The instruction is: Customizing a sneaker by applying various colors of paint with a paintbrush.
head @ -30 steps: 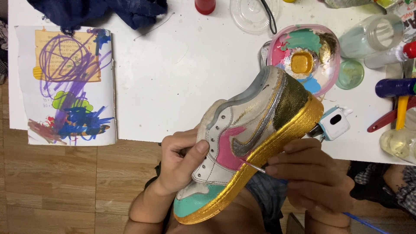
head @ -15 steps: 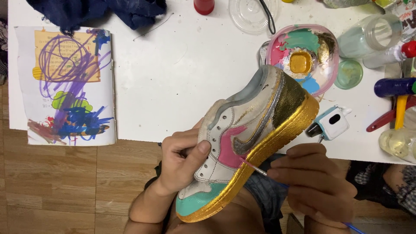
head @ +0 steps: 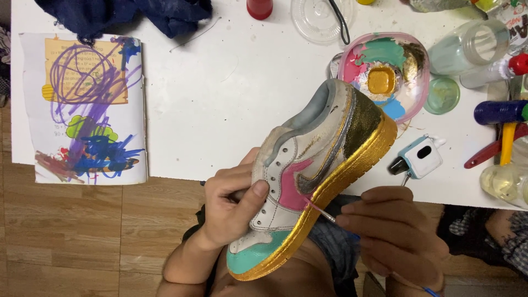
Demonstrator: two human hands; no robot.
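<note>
My left hand [head: 234, 203] grips a painted sneaker [head: 313, 170] by its lace area, holding it tilted on its side above my lap and the table edge. The shoe has a gold sole, teal toe, pink side panel and grey swoosh. My right hand [head: 393, 234] pinches a thin paintbrush [head: 322, 212], its tip touching the shoe where the pink panel meets the gold sole.
A pink palette bowl [head: 344, 60] with gold, teal and pink paint sits on the white table [head: 220, 93] behind the shoe. Jars, bottles and tools crowd the right edge. A scribbled paper sheet [head: 88, 104] lies left, dark blue cloth [head: 121, 14] at the back.
The shoe and both hands have shifted only slightly. The brush tip stays at the pink panel by the gold sole.
</note>
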